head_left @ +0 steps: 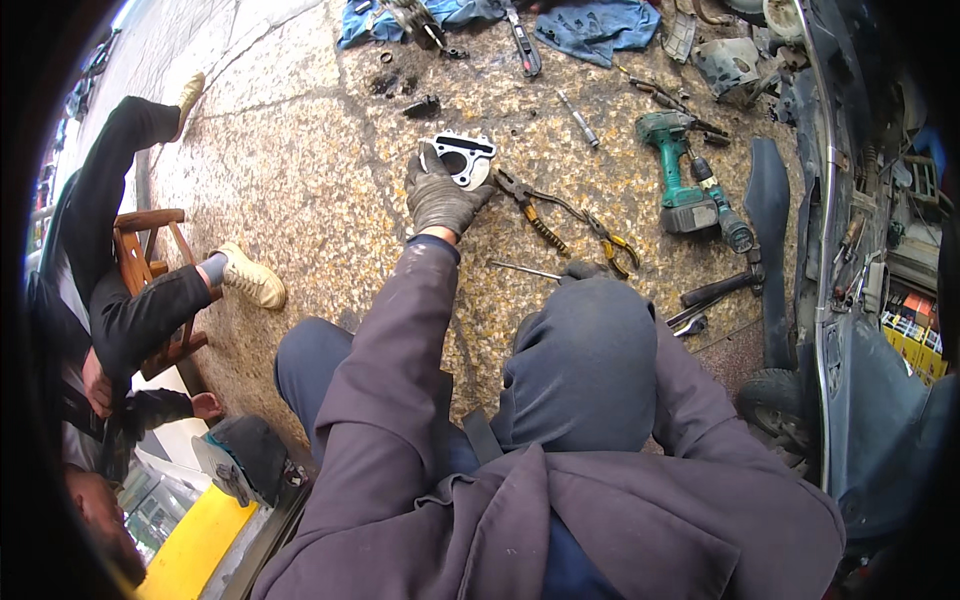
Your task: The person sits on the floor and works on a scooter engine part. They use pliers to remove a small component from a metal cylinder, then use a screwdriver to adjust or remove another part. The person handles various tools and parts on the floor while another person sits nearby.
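Note:
My left hand (440, 200), in a grey work glove, grips a silvery metal engine cylinder (482, 152) by its near left side. The cylinder shows a round dark bore and a long slot toward its far edge. My right hand (588, 271), also gloved, is mostly hidden behind my raised knee. A thin metal rod like a screwdriver shaft (525, 270) sticks out of it to the left; its handle is hidden. Pliers (530, 208) with black and yellow handles lie just right of the cylinder. Smaller yellow-handled pliers (612, 243) lie beyond my right hand.
A green cordless drill (670, 165), a second power tool (730, 220) and a hammer (720, 288) lie to the right. Blue cloths (600, 30) and a box cutter (522, 45) lie at the far side. A scooter body (870, 400) borders the right; a person sits at left near a wooden stool (150, 220).

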`<control>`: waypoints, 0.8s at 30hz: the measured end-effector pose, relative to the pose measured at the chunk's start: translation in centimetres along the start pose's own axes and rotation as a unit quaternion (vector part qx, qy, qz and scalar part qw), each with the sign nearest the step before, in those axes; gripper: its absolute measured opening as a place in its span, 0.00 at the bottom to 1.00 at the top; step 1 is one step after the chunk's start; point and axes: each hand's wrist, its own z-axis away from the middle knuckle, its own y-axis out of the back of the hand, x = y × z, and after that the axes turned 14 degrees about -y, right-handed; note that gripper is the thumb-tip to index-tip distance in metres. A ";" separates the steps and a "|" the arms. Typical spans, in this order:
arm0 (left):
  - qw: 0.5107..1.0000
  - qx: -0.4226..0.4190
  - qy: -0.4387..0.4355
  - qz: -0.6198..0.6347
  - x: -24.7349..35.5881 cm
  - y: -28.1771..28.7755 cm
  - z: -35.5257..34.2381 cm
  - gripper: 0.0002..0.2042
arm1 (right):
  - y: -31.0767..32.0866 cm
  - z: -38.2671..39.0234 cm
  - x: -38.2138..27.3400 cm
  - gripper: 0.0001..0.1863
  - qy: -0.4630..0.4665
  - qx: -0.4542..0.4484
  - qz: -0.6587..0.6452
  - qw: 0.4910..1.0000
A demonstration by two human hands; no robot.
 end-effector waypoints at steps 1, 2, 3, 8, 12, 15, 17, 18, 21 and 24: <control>0.999 0.019 0.007 -0.024 0.0 -0.8 0.1 0.57 | -0.1 0.1 0.4 0.12 -0.006 -0.004 0.002 1.000; 0.997 0.074 -0.006 0.036 -0.3 -1.4 0.0 0.50 | -0.2 0.3 0.8 0.12 -0.013 -0.008 0.003 1.000; 0.985 0.097 -0.032 0.140 -0.8 -1.8 -0.1 0.41 | -0.4 0.3 1.0 0.12 -0.012 -0.013 0.007 1.000; 0.993 0.098 -0.007 0.071 -2.0 -2.5 -1.2 0.39 | -0.5 -1.0 0.3 0.12 -0.029 -0.039 0.023 0.999; 0.984 -0.020 0.106 0.141 -3.4 0.3 -0.6 0.56 | 0.1 -3.1 -2.3 0.12 -0.026 -0.065 0.054 0.996; 0.976 -0.115 0.134 0.126 -5.5 3.7 0.3 0.54 | 0.2 -5.0 -5.2 0.12 -0.011 -0.088 0.095 0.991; 0.974 -0.100 0.144 0.146 -7.7 6.2 2.1 0.51 | 0.1 -6.3 -7.5 0.12 0.004 -0.101 0.123 0.987; 0.969 -0.080 0.182 0.145 -8.5 7.4 3.0 0.51 | -0.2 -6.8 -8.7 0.12 0.010 -0.107 0.138 0.985; 0.960 -0.218 0.168 0.055 -12.3 11.5 5.2 0.45 | -0.8 -7.7 -11.9 0.12 0.030 -0.119 0.175 0.977; 0.963 -0.212 0.165 0.040 -16.3 16.1 7.9 0.39 | -1.7 -7.8 -14.6 0.12 0.044 -0.117 0.199 0.972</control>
